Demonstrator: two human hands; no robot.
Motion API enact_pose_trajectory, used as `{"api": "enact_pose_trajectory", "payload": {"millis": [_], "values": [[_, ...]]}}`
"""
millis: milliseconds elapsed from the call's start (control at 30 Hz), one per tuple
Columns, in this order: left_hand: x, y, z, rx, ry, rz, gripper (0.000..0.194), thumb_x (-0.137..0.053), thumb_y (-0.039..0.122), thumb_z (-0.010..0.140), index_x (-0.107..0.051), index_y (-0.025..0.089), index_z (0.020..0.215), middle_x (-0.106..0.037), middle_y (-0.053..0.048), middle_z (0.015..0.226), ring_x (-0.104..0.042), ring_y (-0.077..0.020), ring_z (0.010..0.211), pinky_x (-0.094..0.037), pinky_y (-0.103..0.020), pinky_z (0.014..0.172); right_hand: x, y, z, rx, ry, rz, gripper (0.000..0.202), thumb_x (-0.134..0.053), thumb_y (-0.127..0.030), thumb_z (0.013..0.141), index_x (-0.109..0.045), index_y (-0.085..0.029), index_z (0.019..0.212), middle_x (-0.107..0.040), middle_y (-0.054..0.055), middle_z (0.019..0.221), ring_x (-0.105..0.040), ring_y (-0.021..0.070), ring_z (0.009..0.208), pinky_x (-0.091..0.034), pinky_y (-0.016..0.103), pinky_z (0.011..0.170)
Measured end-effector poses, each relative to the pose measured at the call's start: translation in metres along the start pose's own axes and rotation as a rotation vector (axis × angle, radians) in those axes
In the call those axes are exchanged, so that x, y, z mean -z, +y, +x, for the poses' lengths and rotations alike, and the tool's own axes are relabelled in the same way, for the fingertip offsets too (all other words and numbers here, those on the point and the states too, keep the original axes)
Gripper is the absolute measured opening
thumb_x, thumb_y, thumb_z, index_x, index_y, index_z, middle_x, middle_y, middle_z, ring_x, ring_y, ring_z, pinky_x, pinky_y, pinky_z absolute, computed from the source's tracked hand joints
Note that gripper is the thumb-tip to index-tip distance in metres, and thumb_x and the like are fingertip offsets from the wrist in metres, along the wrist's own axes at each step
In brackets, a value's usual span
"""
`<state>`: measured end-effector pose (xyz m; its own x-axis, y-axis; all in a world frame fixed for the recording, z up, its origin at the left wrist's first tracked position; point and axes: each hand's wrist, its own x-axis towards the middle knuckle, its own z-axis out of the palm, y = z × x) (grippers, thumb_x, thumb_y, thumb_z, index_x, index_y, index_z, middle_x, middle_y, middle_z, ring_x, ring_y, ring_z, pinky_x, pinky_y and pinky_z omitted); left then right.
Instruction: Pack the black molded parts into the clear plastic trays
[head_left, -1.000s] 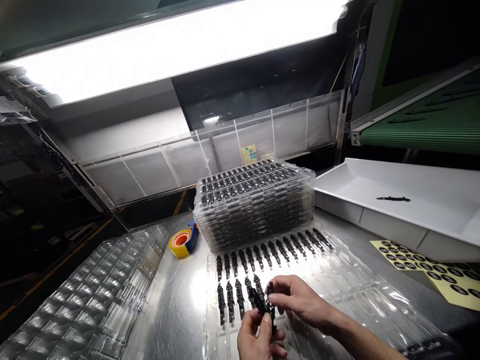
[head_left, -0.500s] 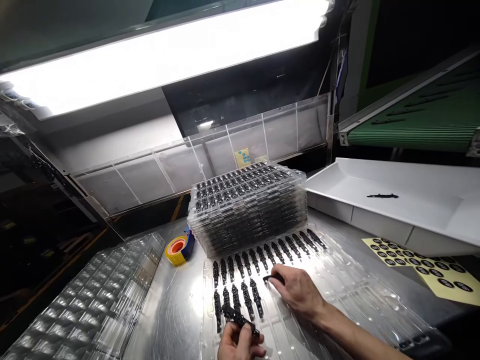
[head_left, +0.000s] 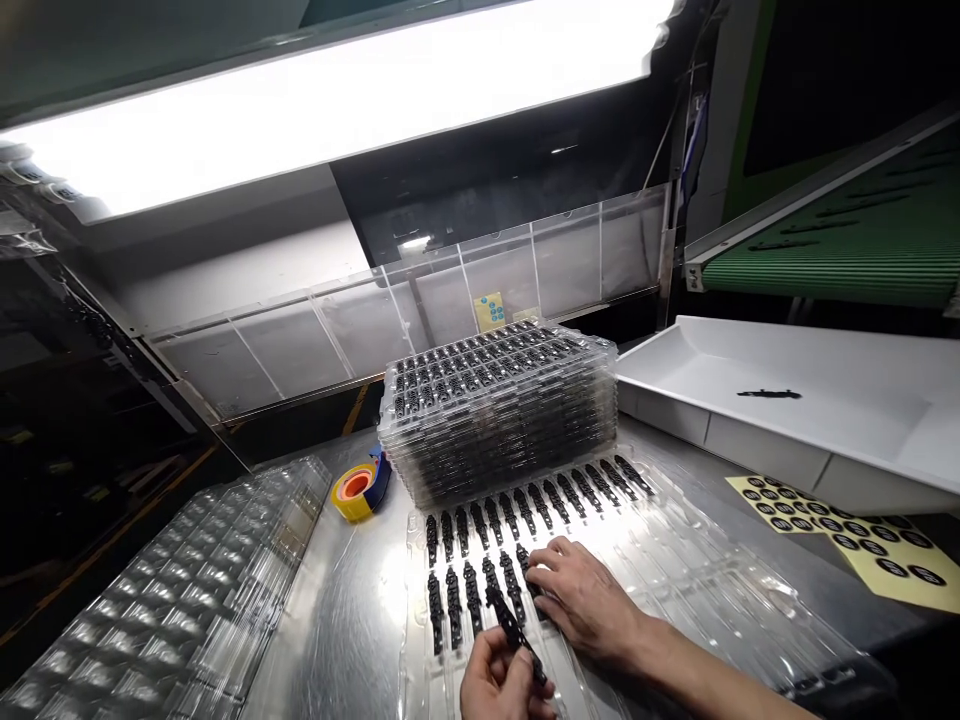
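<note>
Your left hand (head_left: pixel 504 680) pinches a black part (head_left: pixel 514 634) between thumb and fingers, its far end projecting beyond the grip over the clear tray (head_left: pixel 675 560). Your right hand (head_left: pixel 589 600) has its fingers on another part (head_left: pixel 529 570), the rightmost in the tray's near filled row, left of the palm.

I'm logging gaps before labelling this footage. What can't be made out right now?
- Black part under the right hand: head view, partly covered by its fingers.
- Wrist of the left hand: head view, cut off by bottom edge.
- Print on the round stickers: head view, too small.
- Inside of the lower stacked trays: head view, blurred through clear plastic.
</note>
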<state>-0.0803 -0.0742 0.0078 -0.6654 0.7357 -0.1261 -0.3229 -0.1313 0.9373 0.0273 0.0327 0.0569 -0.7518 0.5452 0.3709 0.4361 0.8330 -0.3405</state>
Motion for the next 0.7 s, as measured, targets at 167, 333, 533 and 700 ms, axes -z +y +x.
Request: {"api": "enact_pose_trajectory", "payload": {"millis": [167, 333, 533, 700], "values": [[0.0, -0.001, 0.001, 0.003, -0.021, 0.012, 0.067, -0.083, 0.061, 0.045, -0.057, 0.014, 0.085, -0.054, 0.007, 0.047, -0.055, -0.0125, 0.037, -0.038, -0.02, 0.034, 0.007, -0.003, -0.004, -0.015, -0.026, 0.092, 0.017, -0.056, -0.024, 0.091, -0.07, -0.02, 0.101, -0.062, 0.007, 0.114, -0.051, 0.0273, 0.107, -0.044, 0.047, 0.092], [-0.013, -0.003, -0.003, -0.078, -0.168, 0.228, 0.047, -0.072, 0.047, 0.064, -0.069, 0.013, 0.096, -0.05, 0.005, 0.055, -0.052, -0.011, 0.045, -0.041, -0.023, 0.044, 0.028, 0.003, -0.018, -0.188, -0.119, 0.819, 0.031, -0.058, -0.039, 0.089, -0.066, -0.016, 0.109, -0.066, 0.006, 0.1, -0.061, 0.02, 0.091, -0.051, 0.032, 0.08], [0.003, 0.026, 0.013, -0.585, 0.002, 1.025, 0.038, -0.042, 0.025, 0.091, -0.071, 0.016, 0.113, -0.067, -0.013, 0.103, -0.059, -0.027, 0.092, -0.05, -0.038, 0.079, 0.04, 0.034, 0.004, -0.321, 0.023, 0.598, 0.025, -0.058, -0.032, 0.086, -0.064, -0.015, 0.102, -0.065, 0.002, 0.082, -0.061, 0.0159, 0.073, -0.05, 0.028, 0.066], [0.008, 0.053, 0.033, -0.515, -0.017, 1.521, 0.038, -0.051, 0.011, 0.085, -0.07, 0.022, 0.115, -0.063, -0.01, 0.111, -0.053, -0.0264, 0.104, -0.043, -0.037, 0.088, 0.023, 0.038, 0.022, -0.351, -0.009, 0.368, 0.025, -0.058, -0.02, 0.086, -0.063, -0.015, 0.11, -0.068, 0.004, 0.085, -0.064, 0.0179, 0.073, -0.051, 0.03, 0.065]]}}
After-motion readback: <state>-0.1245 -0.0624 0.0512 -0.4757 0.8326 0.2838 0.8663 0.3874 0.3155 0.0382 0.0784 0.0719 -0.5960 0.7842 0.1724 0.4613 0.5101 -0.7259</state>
